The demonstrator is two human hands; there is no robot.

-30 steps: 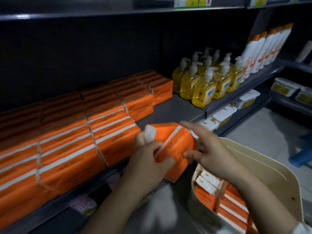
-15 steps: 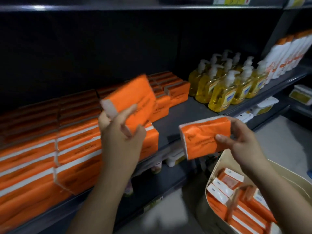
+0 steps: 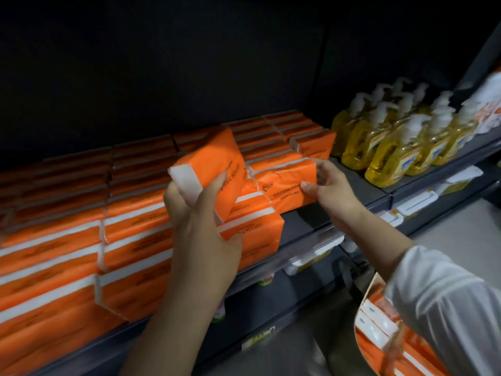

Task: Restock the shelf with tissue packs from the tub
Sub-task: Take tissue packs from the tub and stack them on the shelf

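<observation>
The left hand (image 3: 200, 213) curls round one end of a tilted tissue pack (image 3: 217, 164), held above the stacked row (image 3: 135, 226) near the shelf's (image 3: 306, 226) front edge. The right hand (image 3: 332, 189) pinches a second pack (image 3: 284, 183) at the row's right end. Both look light, soft and slick-wrapped, so they are best gripped gently across the short sides.

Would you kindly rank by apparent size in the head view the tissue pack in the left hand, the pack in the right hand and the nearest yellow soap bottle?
1. Pack in the left hand: largest, though nearest the camera.
2. Pack in the right hand and soap bottle: alike, unranked.
</observation>
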